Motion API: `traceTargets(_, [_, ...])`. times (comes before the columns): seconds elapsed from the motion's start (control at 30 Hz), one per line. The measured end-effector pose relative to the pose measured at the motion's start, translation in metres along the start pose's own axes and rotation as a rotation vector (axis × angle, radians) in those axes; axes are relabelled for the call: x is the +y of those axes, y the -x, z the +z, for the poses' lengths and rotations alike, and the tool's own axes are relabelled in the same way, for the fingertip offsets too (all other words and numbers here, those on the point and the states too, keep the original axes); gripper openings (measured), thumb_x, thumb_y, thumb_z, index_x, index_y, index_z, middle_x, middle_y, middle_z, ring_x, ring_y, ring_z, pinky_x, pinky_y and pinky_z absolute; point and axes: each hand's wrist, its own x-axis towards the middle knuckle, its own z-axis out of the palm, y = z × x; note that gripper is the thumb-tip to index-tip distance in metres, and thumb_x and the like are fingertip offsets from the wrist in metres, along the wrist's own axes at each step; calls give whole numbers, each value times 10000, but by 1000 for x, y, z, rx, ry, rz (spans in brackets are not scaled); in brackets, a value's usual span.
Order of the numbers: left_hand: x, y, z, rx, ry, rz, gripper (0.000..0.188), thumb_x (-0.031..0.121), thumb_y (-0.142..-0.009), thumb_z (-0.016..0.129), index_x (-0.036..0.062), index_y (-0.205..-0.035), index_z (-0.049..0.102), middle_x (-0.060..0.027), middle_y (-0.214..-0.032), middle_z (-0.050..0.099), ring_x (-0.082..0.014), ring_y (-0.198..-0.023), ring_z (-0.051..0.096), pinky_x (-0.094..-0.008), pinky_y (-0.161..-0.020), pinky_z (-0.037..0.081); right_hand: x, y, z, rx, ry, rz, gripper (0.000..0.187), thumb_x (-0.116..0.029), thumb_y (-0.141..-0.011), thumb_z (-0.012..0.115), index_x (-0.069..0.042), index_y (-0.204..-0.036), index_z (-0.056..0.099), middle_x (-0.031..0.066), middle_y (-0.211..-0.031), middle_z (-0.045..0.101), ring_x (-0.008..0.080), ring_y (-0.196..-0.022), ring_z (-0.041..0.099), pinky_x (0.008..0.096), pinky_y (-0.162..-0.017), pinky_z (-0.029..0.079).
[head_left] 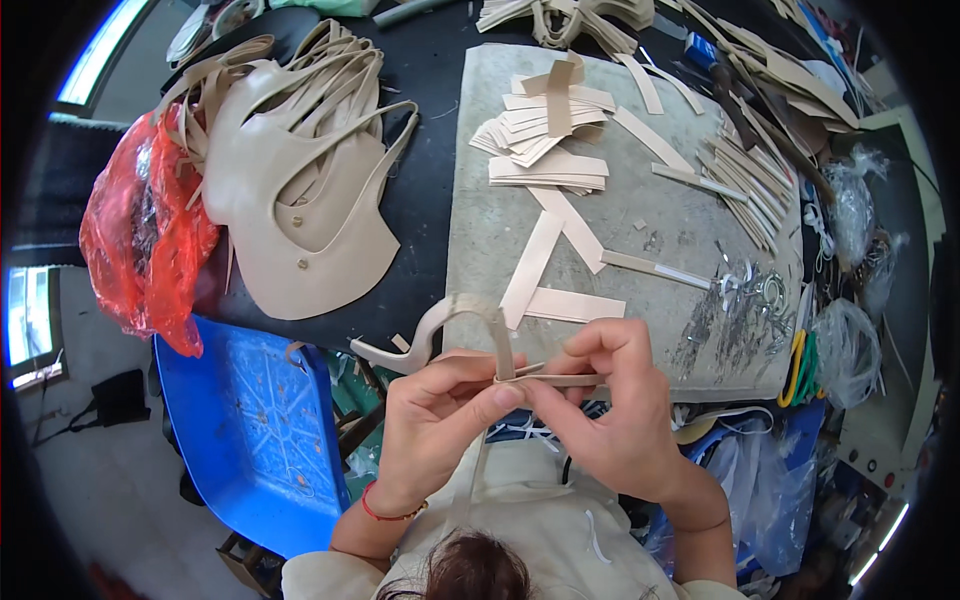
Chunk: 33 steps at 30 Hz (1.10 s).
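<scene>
My left hand point(438, 412), with a red cord at its wrist, pinches a beige leather strap point(463, 303) just above my lap. The strap arches up from the fingers and bends over to the left, its free end near the table's front edge. Close against it, my right hand point(622, 412) is closed on a narrow beige strip point(572, 380) that meets the strap at my left fingertips. Whether the strip passes through the strap or wraps around it, I cannot tell. Past my hands, pale leather strips point(532, 262) lie crossed on the worn grey board point(640, 280).
Stacked beige leather bag panels point(330, 255) with cut-out handles lie left, beside a red plastic bag point(140, 240). A blue plastic stool point(265, 440) stands below. Metal rings point(770, 290) and a bundle of thin strips point(745, 190) sit right on the board; scissors point(795, 365) hang near its edge.
</scene>
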Motion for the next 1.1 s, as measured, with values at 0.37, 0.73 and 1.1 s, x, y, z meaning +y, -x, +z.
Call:
traceTargets(0.37, [-8,-6,11,78,-22,23,222,30,-907,587,-85,-1096,581,-121,-947,656,-143,-860,631,-245,-770,510,7,-2,-14,13,93,-87,184,8,-846,622,-1,-971,487,132,-812,651,210,-746,693,298,-630,555])
traceTargets(0.73, [-19,-2,18,65,-61,50,194,100,-945,545,-33,-1083,515,-39,-919,580,-74,-847,534,-211,-747,441,2,0,-15,83,49,102,307,-27,-802,685,-12,-1066,528,105,-824,665,189,-752,685,301,-666,552])
traceTargets(1.1, [15,1,6,185,-156,182,147,25,-935,510,-54,-1059,519,-80,-891,605,-111,-798,596,-249,-733,493,31,-15,-38,196,393,-271,239,17,-784,655,-12,-1020,624,95,-920,628,222,-778,594,302,-694,488])
